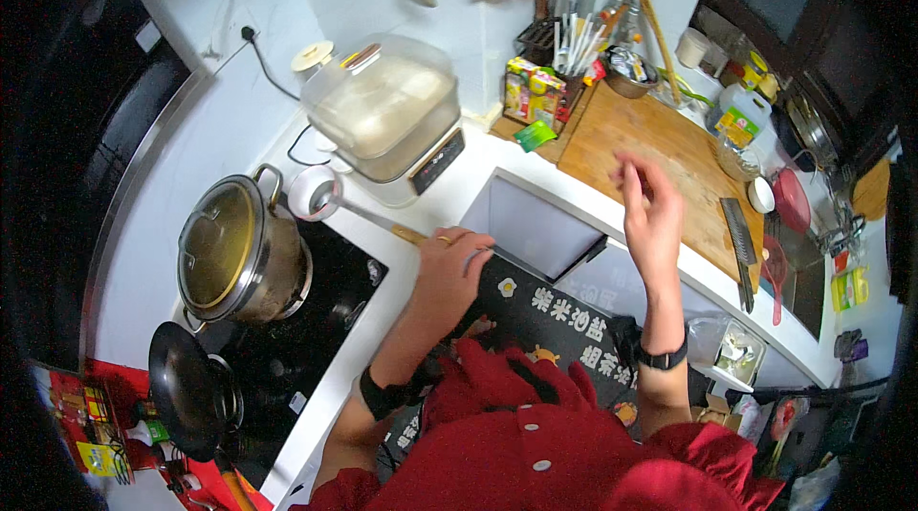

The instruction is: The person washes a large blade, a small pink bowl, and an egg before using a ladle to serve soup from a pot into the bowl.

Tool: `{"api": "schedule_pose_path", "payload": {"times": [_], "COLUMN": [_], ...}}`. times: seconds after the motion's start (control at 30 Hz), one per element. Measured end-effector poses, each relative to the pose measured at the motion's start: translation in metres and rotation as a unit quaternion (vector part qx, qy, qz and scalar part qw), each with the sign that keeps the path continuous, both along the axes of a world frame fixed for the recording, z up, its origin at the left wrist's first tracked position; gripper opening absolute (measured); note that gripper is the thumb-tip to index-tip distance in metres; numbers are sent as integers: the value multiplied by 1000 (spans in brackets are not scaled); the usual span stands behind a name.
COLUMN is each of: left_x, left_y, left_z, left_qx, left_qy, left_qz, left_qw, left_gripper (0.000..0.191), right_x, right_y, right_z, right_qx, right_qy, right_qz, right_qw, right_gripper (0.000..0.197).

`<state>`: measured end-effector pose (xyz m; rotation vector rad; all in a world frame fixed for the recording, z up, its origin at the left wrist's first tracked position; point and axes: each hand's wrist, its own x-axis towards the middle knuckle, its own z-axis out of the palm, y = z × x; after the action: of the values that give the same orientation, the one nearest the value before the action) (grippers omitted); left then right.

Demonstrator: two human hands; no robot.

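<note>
My left hand [448, 271] is over the counter's front edge, at the wooden handle end [409, 234] of a long-handled metal utensil. The fingers hide the end of the handle, so I cannot tell whether they grip it. The utensil's other end rests in a small white bowl [314, 192] on the counter corner. Above the front edge of a wooden cutting board [645, 138], my right hand [654, 224] is raised with loosely curled fingers, slightly blurred. Nothing shows in it. A dark-bladed kitchen knife [739, 231] lies on the board's right side.
A lidded steel pot [233, 253] and a black wok [183, 393] stand on the black cooktop [330, 310] at left. An electric steamer [387, 116] sits in the corner. Seasoning boxes [532, 91] stand behind the board. A drawer or cabinet front [538, 224] sits below the counter.
</note>
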<state>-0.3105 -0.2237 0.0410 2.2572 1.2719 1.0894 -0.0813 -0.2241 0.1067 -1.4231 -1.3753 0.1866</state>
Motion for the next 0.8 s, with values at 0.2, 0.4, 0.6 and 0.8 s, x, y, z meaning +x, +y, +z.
{"api": "schedule_pose_path", "payload": {"times": [0.2,0.4,0.6,0.8], "left_x": [130,246,341,423], "left_y": [-35,-75,-94,-101], "left_z": [-22,-33,-46,-66], "left_qx": [-17,-38,-76,-70], "left_qy": [20,31,95,102], "left_qz": [-111,-244,-349,-437], "left_qw": [993,969,929,891], "left_gripper": [11,8,7,8], "right_x": [115,211,273,318], "right_y": [-115,-212,-271,-304], "right_z": [-38,-62,-90,-108], "right_qx": [-104,-154,-172,-206], "right_qy": [-29,-30,23,47], "right_qz": [-99,-190,-281,-370], "right_qw": [989,969,944,905], "right_gripper": [17,15,13,13]}}
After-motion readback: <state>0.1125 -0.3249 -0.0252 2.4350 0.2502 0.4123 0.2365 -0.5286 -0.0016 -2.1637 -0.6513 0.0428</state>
